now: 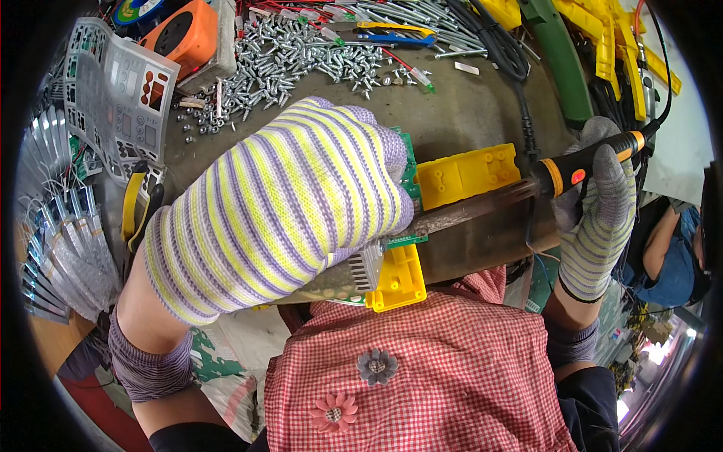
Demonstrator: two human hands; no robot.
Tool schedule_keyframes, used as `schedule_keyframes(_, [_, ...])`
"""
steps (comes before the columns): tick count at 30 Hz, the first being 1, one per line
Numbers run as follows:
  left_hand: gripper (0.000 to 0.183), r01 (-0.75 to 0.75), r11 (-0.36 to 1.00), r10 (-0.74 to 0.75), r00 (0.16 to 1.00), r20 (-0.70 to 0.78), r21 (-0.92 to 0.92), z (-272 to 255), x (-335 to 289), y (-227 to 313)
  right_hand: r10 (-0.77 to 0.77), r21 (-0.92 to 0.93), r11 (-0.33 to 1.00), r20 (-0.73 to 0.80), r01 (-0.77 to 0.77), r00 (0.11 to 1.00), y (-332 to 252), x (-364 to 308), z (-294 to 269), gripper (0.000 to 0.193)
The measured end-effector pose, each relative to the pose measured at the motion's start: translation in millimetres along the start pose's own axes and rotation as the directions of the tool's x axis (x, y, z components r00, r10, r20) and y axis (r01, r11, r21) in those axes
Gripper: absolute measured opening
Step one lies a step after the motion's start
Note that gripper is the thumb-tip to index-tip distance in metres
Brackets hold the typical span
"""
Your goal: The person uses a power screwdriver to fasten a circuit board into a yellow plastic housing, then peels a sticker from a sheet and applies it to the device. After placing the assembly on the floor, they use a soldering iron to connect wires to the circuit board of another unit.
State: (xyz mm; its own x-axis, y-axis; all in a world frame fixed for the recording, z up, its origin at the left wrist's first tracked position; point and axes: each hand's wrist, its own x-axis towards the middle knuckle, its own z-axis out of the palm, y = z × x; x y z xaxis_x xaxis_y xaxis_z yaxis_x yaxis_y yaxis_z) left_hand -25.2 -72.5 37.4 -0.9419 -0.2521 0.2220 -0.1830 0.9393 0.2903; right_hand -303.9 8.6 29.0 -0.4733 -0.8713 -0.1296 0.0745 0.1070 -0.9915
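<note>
My left hand (pixel 294 196), in a yellow, white and purple striped glove, is closed with its fingers curled down over a green circuit board (pixel 410 162). The glove hides most of the board, and what the fingertips hold cannot be seen. A finned metal heat sink (pixel 367 267) shows below the glove. Yellow plastic casing pieces lie beside the board, one above (pixel 471 175) and one below (pixel 399 280). My right hand (pixel 599 200), gloved too, is wrapped around the black and orange handle of a soldering iron (pixel 584 172). Its long dark barrel points left and ends close to the left fingers.
Piled screws (pixel 286 68) cover the back of the bench, with longer screws, wires and blue-yellow cutters (pixel 395 35). An orange reel (pixel 179 34), printed panels (pixel 124 94) and yellow-handled pliers (pixel 134 200) lie left. At right are a green handle (pixel 561 64), yellow casings (pixel 602 34) and a seated person (pixel 663 248).
</note>
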Motion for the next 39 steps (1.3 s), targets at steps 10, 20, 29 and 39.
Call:
schedule_keyframes(10, [0.014,0.221,0.975,-0.210,0.944,0.255,-0.015,-9.8,-1.2,4.2,0.013,-0.037,0.999,-0.054,-0.015,0.998,-3.8,-3.2,10.2,0.036])
schedule_keyframes(20, [0.013,0.227,0.924,-0.224,0.973,0.046,-0.307,6.2,-1.5,2.5,-0.009,0.014,1.000,0.048,0.008,0.999,-4.4,-0.6,2.1,0.037])
schedule_keyframes(29, [0.013,0.160,0.966,-0.162,0.987,0.007,-0.205,-11.0,10.6,9.5,-0.121,0.277,0.959,0.214,0.058,0.969,9.0,9.5,-15.0,0.043])
schedule_keyframes(39, [0.012,0.177,0.963,-0.170,0.984,0.052,-0.203,-12.5,11.7,8.5,-0.193,0.323,0.942,0.296,0.092,0.936,15.0,12.4,-21.0,0.051])
